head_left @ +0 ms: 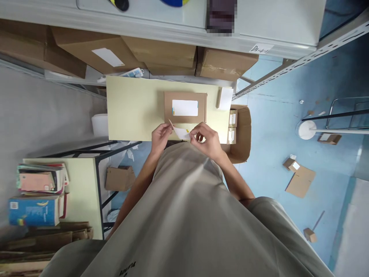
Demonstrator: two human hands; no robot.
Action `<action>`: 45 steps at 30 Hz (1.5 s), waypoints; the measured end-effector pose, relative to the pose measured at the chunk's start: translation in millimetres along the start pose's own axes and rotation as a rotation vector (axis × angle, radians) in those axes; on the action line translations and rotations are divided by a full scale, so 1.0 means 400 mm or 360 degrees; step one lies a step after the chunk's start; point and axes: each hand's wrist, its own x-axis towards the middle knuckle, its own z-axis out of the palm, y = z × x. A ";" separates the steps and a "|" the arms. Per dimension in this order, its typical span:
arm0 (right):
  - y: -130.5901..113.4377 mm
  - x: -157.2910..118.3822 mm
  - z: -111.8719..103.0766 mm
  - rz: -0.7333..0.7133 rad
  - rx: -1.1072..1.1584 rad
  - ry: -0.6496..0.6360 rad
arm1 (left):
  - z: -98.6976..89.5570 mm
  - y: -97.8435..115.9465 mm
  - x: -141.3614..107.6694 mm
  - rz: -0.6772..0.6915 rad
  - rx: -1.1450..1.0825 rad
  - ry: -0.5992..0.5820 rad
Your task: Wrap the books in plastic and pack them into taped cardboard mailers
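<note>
Between my two hands a small white label [182, 133] with a yellow mark is stretched just above the table's near edge. Its left end is pinched by my left hand [160, 136], the fingers closed on it. My right hand [205, 139] grips the other end between thumb and fingertips. Right beyond the label lies a brown cardboard box [186, 119], flat on the pale yellow table [134, 111]. A large white label [185, 107] with blue and orange edge marks is on the box's top. What is printed on either label is too small to read.
A white stack of labels or a box [225, 98] stands at the table's right end. Beside it an open carton [243, 134] holds small boxes. Cardboard boxes [161, 54] line the shelf behind. Books [36, 209] lie on a side table at left.
</note>
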 end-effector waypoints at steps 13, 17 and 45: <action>0.352 0.192 0.063 0.0738 0.0010 0.0321 | 0.034 0.001 0.268 0.0233 0.0719 -0.0082; 0.394 0.222 0.091 0.0809 -0.0082 0.0310 | 0.047 -0.019 0.308 0.0252 0.0853 -0.0028; 0.395 0.220 0.115 0.0874 -0.0345 0.0235 | 0.057 -0.027 0.314 0.0282 0.1110 0.0056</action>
